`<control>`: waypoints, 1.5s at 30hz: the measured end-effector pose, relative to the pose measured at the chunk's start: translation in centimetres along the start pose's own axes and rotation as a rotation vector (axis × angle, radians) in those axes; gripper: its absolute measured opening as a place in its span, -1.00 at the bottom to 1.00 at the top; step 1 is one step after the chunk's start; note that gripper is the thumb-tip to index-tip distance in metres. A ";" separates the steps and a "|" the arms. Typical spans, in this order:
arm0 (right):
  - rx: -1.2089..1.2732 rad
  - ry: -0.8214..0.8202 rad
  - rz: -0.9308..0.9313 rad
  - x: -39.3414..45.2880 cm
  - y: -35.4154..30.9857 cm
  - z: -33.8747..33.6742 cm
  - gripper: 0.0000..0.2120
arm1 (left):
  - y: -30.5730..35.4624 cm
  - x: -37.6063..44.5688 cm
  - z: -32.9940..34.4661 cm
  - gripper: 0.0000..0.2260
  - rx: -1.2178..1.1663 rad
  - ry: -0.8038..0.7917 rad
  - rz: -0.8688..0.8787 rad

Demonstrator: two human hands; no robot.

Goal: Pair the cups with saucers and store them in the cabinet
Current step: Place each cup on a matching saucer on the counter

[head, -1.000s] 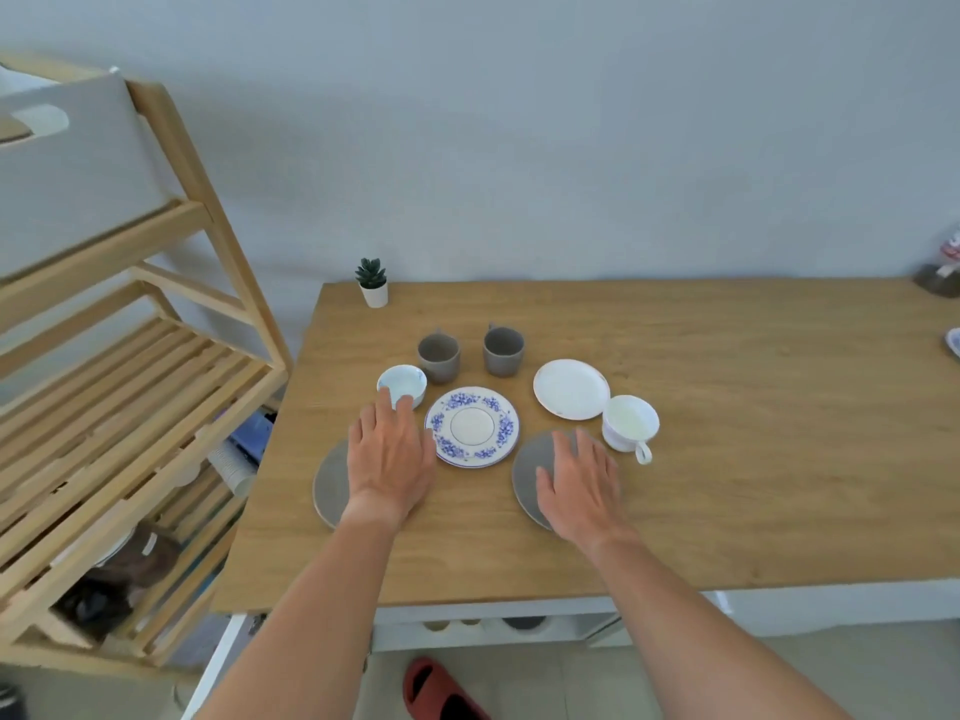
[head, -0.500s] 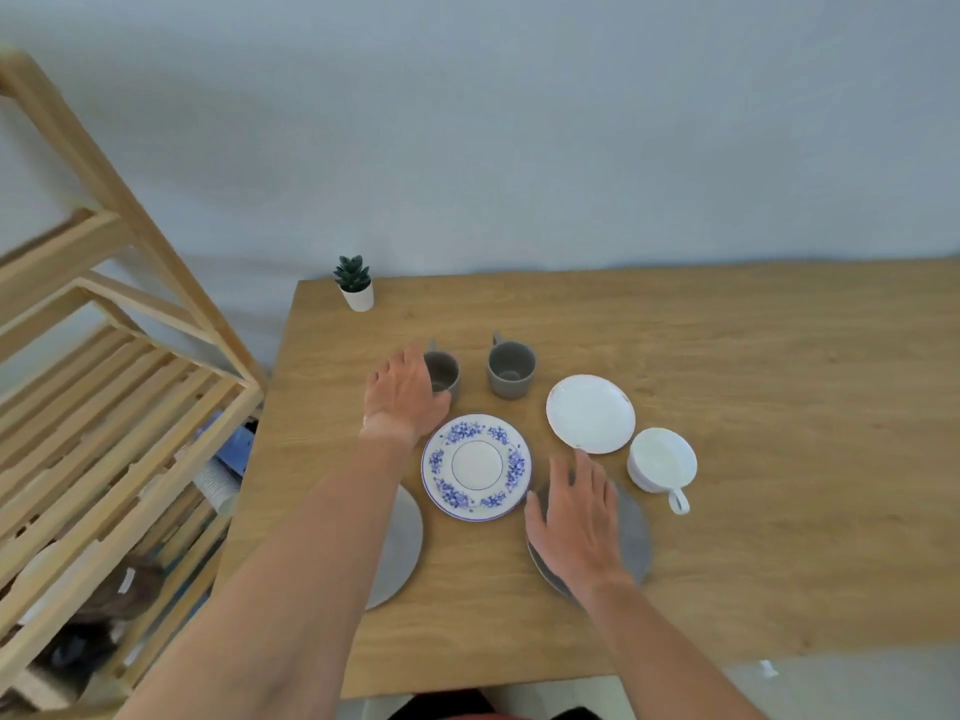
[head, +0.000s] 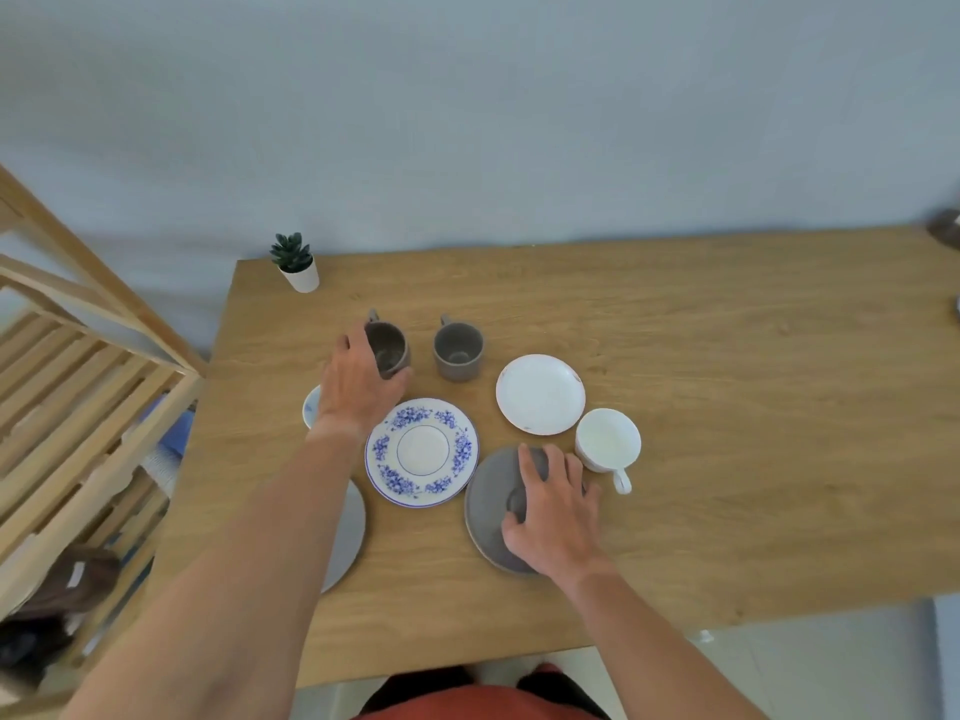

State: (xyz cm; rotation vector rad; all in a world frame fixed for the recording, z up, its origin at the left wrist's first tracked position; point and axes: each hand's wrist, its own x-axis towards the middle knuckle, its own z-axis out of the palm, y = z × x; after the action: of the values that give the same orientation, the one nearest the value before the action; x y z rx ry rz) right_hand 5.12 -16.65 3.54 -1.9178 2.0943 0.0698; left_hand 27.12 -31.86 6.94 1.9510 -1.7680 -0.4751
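Note:
My left hand (head: pixel 358 384) is wrapped around the left grey cup (head: pixel 388 348), which stands on the table. A second grey cup (head: pixel 458 351) stands to its right. My right hand (head: pixel 553 511) rests with spread fingers on the right grey saucer (head: pixel 488 504). Between my arms lies a blue-flowered saucer (head: pixel 422 452). Under my left wrist peeks a small blue-and-white cup (head: pixel 310 407). My left forearm covers most of another grey saucer (head: pixel 349 532). A white saucer (head: pixel 540 393) and a white cup (head: pixel 608 446) sit to the right.
A slatted wooden shelf rack (head: pixel 93 407) stands left of the wooden table (head: pixel 727 407). A small potted succulent (head: pixel 295 262) sits at the table's back left corner. Dark objects show at the far right edge.
My left hand moved forward from the left grey saucer to the left grey cup and closed around it. My right hand stayed on the right grey saucer. The view tilted downward.

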 end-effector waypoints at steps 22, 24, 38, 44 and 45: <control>0.294 -0.078 -0.014 -4.2 4.6 1.2 -0.07 | 3.0 -16.5 4.2 -0.22 -0.096 -0.117 0.310; 0.285 -0.089 -0.048 -4.8 4.8 1.4 -0.10 | 3.4 -17.1 4.7 -0.21 -0.105 -0.122 0.317; 0.469 0.004 0.013 -5.3 5.0 2.6 0.04 | 4.7 -18.2 6.4 -0.22 -0.144 -0.200 0.283; 0.532 0.081 0.002 -5.0 5.3 3.2 -0.06 | 4.9 -17.5 7.0 -0.20 -0.187 -0.170 0.253; 0.566 0.099 0.008 -5.3 5.4 3.4 -0.10 | 4.8 -17.4 7.1 -0.19 -0.196 -0.176 0.252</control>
State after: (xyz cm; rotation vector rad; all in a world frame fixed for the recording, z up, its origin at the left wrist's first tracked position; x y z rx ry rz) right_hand 0.77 -10.15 0.76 -1.5876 1.9052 -0.5651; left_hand 17.29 -15.64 2.81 1.5691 -1.9607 -0.7186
